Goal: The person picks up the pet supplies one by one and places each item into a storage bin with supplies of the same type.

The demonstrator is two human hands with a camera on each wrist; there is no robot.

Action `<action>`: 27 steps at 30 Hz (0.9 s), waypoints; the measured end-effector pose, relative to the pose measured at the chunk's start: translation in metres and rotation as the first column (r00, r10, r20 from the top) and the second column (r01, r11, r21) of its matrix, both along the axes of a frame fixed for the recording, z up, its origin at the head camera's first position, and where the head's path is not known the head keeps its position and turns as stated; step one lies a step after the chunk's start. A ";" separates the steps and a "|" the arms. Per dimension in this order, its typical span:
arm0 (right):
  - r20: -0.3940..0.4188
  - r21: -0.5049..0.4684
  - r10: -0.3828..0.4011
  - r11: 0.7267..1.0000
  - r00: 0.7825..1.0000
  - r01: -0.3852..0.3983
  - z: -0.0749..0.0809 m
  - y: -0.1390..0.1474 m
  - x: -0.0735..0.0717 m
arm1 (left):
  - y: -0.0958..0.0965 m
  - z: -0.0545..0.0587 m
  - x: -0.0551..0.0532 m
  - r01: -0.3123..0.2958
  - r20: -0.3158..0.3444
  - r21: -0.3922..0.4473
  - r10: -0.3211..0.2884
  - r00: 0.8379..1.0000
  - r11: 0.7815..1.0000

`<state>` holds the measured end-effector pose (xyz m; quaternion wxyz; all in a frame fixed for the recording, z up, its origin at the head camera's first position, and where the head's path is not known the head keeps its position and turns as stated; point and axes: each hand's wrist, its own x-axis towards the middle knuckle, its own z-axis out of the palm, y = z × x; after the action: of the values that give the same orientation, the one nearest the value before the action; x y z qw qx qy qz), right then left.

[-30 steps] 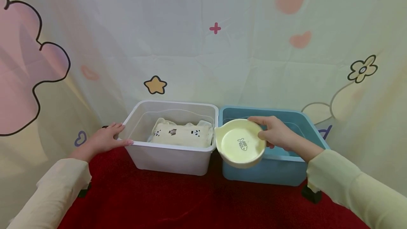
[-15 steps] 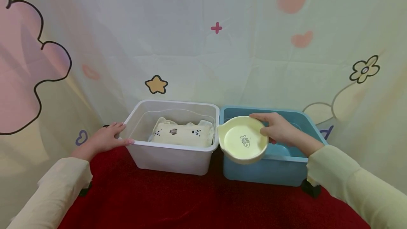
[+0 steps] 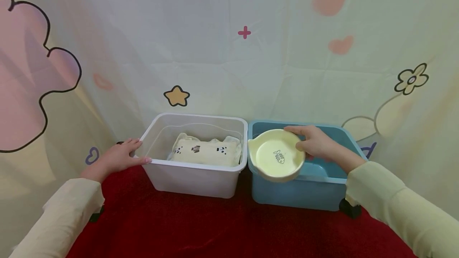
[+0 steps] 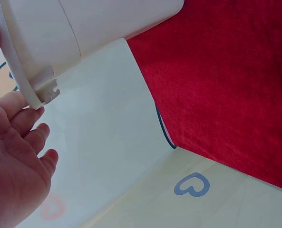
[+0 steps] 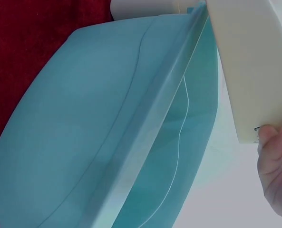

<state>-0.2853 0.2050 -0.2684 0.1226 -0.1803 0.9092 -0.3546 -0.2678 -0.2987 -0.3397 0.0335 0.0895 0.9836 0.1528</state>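
Observation:
My right hand (image 3: 315, 142) grips the right side of a pale yellow bowl (image 3: 264, 161) with a pointed rim and a fishbone print inside. The bowl is tilted toward me, above the front left part of a blue bin (image 3: 308, 194). Seen from the right wrist, the bowl's plain outer side (image 5: 255, 61) shows, with fingers pinching its edge. My left hand (image 3: 120, 156) rests on the near left corner of a white bin (image 3: 193, 180), thumb along the front rim; in the left wrist view the other fingers (image 4: 26, 118) are loosely bent by the rim.
A cream cushion (image 3: 204, 155) with small animal prints lies inside the white bin. Both bins stand side by side on a red cloth (image 3: 215, 226), close against a pale printed curtain (image 3: 208, 51).
The bowl and right hand have shifted slightly right and upward, over the blue bin. The left hand stays on the white bin's corner.

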 end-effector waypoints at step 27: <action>-0.015 0.035 -0.015 0.999 1.000 0.016 0.007 0.007 -0.013 | 0.002 0.001 0.001 -0.018 0.016 0.004 0.018 1.000 1.000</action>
<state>-0.2978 0.2116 -0.2619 0.1165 -0.1735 0.9175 -0.3383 -0.2673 -0.2969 -0.3385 0.0399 0.0792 0.9838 0.1557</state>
